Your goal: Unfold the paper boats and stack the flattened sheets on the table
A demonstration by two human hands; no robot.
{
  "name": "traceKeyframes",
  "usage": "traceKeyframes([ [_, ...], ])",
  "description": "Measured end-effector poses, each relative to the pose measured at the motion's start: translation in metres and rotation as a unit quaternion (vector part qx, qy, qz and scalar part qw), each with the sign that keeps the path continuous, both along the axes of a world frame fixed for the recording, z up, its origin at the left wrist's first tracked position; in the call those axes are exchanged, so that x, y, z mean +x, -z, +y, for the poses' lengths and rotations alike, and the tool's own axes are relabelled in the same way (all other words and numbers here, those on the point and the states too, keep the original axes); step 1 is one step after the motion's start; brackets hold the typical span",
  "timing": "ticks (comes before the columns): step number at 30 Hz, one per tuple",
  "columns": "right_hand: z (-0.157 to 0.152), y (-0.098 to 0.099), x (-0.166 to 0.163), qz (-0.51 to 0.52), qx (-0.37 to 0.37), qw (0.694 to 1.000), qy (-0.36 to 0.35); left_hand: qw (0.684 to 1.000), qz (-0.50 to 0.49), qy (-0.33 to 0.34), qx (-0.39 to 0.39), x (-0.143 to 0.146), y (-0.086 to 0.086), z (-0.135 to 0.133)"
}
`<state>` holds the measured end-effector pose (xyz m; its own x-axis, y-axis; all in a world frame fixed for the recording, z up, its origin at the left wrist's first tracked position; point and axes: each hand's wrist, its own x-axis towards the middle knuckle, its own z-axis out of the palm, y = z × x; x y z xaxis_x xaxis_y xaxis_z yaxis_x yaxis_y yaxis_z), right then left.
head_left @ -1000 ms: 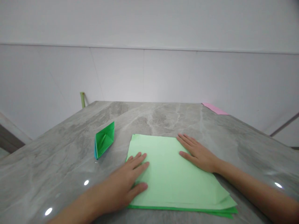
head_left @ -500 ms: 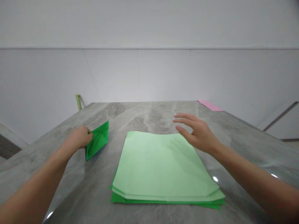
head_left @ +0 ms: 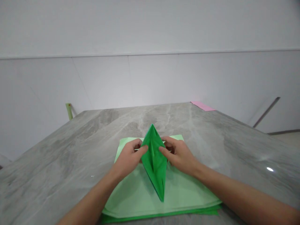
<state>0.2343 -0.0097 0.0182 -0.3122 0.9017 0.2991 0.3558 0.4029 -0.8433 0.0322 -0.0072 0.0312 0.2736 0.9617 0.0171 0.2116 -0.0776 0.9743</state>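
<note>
A folded green paper (head_left: 156, 161), long and diamond-shaped with a crease down its middle, is held up between both hands. My left hand (head_left: 131, 154) pinches its left edge, the thumb on the near face and the fingers behind. On the right edge, my right hand (head_left: 178, 153) grips it the same way. Beneath lies a stack of light green paper sheets (head_left: 187, 193), with darker green sheets (head_left: 140, 218) showing under its front edge. The hands and the folded paper cover part of the stack.
The grey marbled table (head_left: 89, 137) reaches back to a white wall (head_left: 154, 81). A pink sheet (head_left: 203, 106) lies at the far right corner. Beyond the far left edge stands a light green strip (head_left: 69, 111).
The folded green paper has come from the left side of the table to above the stack. My right hand, earlier open and empty, has moved inward and taken hold of it.
</note>
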Motion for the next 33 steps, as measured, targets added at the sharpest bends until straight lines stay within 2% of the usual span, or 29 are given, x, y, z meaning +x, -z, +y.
traceKeyframes([
  [2, 0.002, 0.01, -0.001, 0.029, -0.039, 0.999, 0.005, 0.985, -0.143, 0.046, -0.083, 0.0, 0.012, 0.002],
  [3, 0.003, 0.014, -0.001, 0.032, -0.029, 0.999, 0.02, 0.972, -0.195, 0.06, -0.114, 0.0, 0.016, 0.003],
  [5, 0.004, 0.017, 0.0, -0.004, 0.063, 0.996, 0.061, 0.954, -0.247, 0.064, -0.156, 0.0, 0.021, 0.001],
  [7, 0.003, 0.013, 0.001, -0.08, 0.202, 0.973, 0.071, 0.95, -0.259, 0.045, -0.168, 0.001, 0.023, -0.001],
  [9, 0.0, 0.007, 0.002, -0.164, 0.314, 0.935, 0.032, 0.953, -0.254, 0.024, -0.166, 0.001, 0.024, -0.003],
  [12, -0.005, 0.0, 0.001, -0.244, 0.393, 0.886, -0.033, 0.964, -0.213, 0.005, -0.162, 0.0, 0.027, -0.003],
  [15, -0.007, 0.002, -0.003, -0.288, 0.405, 0.866, -0.055, 0.969, -0.182, -0.001, -0.167, -0.004, 0.031, 0.0],
  [19, -0.005, 0.007, -0.011, -0.331, 0.372, 0.864, -0.077, 0.973, -0.168, -0.004, -0.16, -0.01, 0.032, 0.002],
  [24, -0.006, 0.006, -0.018, -0.348, 0.359, 0.863, -0.073, 0.97, -0.162, 0.03, -0.178, -0.013, 0.027, 0.0],
  [28, -0.009, 0.005, -0.021, -0.306, 0.382, 0.871, -0.045, 0.946, -0.227, 0.078, -0.219, -0.011, 0.024, -0.005],
  [33, -0.01, 0.004, -0.02, -0.252, 0.406, 0.877, -0.05, 0.899, -0.3, 0.137, -0.287, -0.009, 0.022, -0.012],
])
